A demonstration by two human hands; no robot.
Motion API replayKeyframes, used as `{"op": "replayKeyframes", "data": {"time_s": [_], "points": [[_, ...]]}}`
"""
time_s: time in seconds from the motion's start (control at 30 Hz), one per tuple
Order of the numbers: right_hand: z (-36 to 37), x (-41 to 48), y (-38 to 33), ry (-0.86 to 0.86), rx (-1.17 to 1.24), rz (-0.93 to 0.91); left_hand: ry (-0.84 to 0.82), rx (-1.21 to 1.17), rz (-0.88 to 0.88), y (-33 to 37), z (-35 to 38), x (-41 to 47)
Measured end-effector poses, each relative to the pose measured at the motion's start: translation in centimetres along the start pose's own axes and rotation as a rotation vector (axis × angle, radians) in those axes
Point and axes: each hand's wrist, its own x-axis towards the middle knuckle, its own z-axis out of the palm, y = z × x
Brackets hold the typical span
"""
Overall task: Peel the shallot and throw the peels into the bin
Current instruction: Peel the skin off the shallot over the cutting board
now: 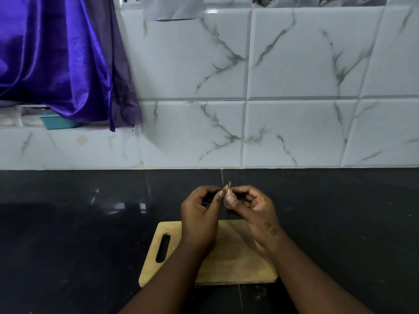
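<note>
A small pinkish shallot (227, 198) with a dry brown tip is held above the far edge of the wooden cutting board (229, 257). My right hand (254, 214) grips it, thumb pressed on its front. My left hand (199, 216) has its fingers curled, and its thumb and fingertip pinch the dry skin at the shallot's top. Most of the shallot is hidden by my fingers. No bin is in view.
The board lies on a black stone counter (79, 234) that runs back to a white marble-patterned tiled wall (272, 109). A purple satin cloth (56, 60) hangs at the upper left over a ledge holding a teal box (56, 122).
</note>
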Motion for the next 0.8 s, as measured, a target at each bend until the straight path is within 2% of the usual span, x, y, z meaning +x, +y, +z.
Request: {"op": "replayKeyframes", "data": {"time_s": [0.1, 0.27, 0.5, 0.8], "points": [[-0.2, -0.1, -0.1, 0.018, -0.020, -0.001, -0.042, -0.076, -0.039, 0.5, 0.1, -0.2], [-0.5, 0.0, -0.2, 0.018, -0.040, -0.009, -0.078, -0.036, -0.046, 0.3, 0.1, -0.1], [-0.7, -0.1, -0.3, -0.011, -0.018, 0.017, -0.095, -0.214, -0.155, 0.4, -0.1, 0.1], [-1.2, 0.0, -0.5, -0.013, -0.148, -0.013, -0.126, -0.010, -0.054, 0.1, -0.3, 0.1]]}}
